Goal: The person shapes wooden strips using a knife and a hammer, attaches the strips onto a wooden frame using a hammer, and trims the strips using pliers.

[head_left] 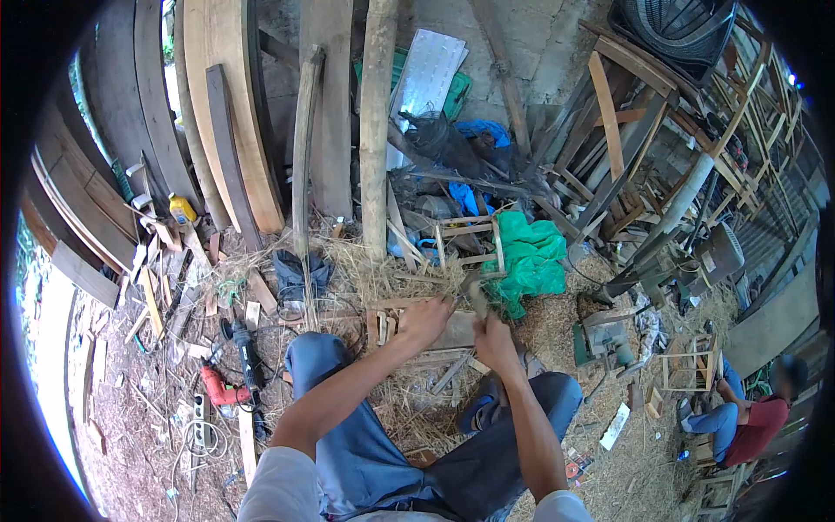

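Note:
My right hand (495, 342) is closed around the handle of a hammer (477, 298), whose head points up and slightly left. Just left of it, my left hand (426, 320) has its fingers pinched together near the hammer head; what they hold is too small to make out. Both hands are above a low wooden work block (458, 332) between my knees. Beyond them stands a small wooden frame (470, 258) made of thin sticks, touching a green plastic sheet (526, 252).
To the left lie a red power drill (221, 388), an angle grinder (248, 357) and a power strip (202, 422) with cords. Boards (222, 113) lean at the back. A green machine (609, 339) stands right; farther right sits another person (757, 426) beside a wooden frame (690, 370).

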`<action>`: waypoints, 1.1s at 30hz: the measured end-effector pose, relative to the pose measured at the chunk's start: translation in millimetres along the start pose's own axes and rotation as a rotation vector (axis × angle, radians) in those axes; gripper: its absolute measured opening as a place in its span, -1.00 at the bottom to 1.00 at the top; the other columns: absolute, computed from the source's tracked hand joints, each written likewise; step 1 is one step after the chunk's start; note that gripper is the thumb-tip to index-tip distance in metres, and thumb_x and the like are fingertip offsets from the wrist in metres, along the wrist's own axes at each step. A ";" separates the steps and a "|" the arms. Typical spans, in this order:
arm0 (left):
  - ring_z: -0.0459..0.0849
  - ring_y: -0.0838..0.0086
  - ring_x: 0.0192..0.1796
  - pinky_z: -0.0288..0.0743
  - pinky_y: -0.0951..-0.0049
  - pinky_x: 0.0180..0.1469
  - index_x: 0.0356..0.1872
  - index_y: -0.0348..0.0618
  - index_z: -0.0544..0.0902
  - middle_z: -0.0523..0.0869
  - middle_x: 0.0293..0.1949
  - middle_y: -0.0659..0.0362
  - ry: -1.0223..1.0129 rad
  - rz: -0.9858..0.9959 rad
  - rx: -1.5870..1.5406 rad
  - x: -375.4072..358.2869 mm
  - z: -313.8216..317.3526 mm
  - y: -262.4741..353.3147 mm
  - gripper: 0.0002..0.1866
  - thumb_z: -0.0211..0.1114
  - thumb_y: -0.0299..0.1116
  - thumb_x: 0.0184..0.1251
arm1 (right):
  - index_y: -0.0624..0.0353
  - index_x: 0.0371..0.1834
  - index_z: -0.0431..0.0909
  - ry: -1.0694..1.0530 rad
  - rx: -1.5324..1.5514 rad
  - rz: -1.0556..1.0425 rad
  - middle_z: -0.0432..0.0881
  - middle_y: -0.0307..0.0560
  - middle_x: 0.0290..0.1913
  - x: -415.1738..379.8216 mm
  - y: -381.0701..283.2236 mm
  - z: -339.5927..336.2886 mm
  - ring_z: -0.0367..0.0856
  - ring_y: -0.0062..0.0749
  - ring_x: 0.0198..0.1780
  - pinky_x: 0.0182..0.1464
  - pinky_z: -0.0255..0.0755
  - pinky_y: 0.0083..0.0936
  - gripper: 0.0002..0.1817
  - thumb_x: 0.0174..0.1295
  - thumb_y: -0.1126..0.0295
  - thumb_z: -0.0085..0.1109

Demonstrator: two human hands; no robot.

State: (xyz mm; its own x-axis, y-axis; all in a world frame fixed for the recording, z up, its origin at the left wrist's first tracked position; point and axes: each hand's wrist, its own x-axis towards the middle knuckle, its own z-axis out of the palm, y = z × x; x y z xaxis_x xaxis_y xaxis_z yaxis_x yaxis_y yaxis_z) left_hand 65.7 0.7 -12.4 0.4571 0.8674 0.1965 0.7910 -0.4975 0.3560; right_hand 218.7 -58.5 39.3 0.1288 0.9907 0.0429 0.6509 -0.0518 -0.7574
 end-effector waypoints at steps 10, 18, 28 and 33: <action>0.68 0.10 -0.25 0.55 0.13 -0.30 -0.14 -0.25 0.51 0.65 -0.25 -0.02 -0.046 -0.009 0.009 -5.7 8.4 -1.2 -0.77 0.01 -0.41 0.22 | 0.47 -0.23 0.38 -0.043 -0.001 -0.018 0.52 0.46 -0.43 2.1 28.5 11.1 0.51 0.36 -0.26 -0.30 0.34 -0.04 -0.62 0.32 0.24 -0.06; 0.67 0.05 -0.28 0.53 0.08 -0.29 -0.05 -0.10 0.49 0.66 -0.32 -0.05 -0.134 -0.102 -0.047 -6.5 3.8 -5.1 -0.73 -0.01 -0.34 0.26 | 0.49 -0.22 0.39 0.064 0.041 0.008 0.52 0.44 -0.45 -1.1 12.7 -3.8 0.53 0.32 -0.30 -0.31 0.36 -0.08 -0.59 0.33 0.21 -0.04; 0.67 0.01 -0.33 0.54 0.03 -0.30 -0.04 -0.10 0.50 0.67 -0.34 -0.08 -0.124 -0.053 -0.024 -4.1 16.1 -7.4 -0.71 0.01 -0.35 0.23 | 0.46 -0.21 0.41 0.063 0.117 0.044 0.53 0.39 -0.49 1.0 22.6 2.8 0.53 0.30 -0.38 -0.38 0.35 -0.10 -0.61 0.34 0.21 -0.06; 0.67 -0.01 -0.35 0.55 0.05 -0.33 -0.09 -0.11 0.52 0.66 -0.37 -0.07 -0.107 -0.027 0.014 -4.6 19.9 -8.8 -0.75 0.01 -0.33 0.25 | 0.42 -0.28 0.41 -0.006 -0.156 -0.005 0.53 0.32 -0.50 7.9 57.2 26.9 0.55 0.25 -0.37 -0.34 0.35 -0.17 -0.60 0.33 0.17 -0.06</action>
State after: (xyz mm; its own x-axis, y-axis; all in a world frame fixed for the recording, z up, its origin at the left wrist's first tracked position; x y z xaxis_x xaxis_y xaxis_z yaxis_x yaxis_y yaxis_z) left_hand 64.7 1.0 -34.6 0.4763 0.8749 0.0878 0.8087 -0.4751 0.3467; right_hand 236.8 -50.3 -21.2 0.1211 0.9917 0.0427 0.7600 -0.0650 -0.6467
